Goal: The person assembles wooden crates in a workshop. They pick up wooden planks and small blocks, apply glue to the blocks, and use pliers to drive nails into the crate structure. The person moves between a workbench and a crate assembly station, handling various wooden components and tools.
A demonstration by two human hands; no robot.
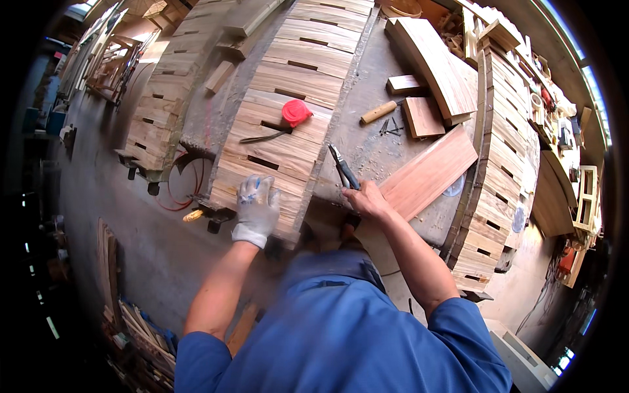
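Note:
My left hand (256, 200), in a pale work glove, lies palm down with its fingers stretched on the near end of a row of slotted wooden boards (298, 82). My right hand (368, 199) is bare and closed round the dark handles of a pair of pliers (343, 169), whose jaws point up and away. Farther along the boards sits a red tape measure (297, 113) with a dark strap trailing from it. Beyond the pliers, a wooden-handled tool (378, 112) and several dark screws or nails (391, 127) lie on the grey bench top (357, 141).
A reddish plank (429, 171) slants beside my right forearm. Behind it are a small block (424, 118) and curved thick timbers (436, 65). More slotted board rows stand at left (160, 108) and right (495, 196). A red hose (185, 190) loops below the left row.

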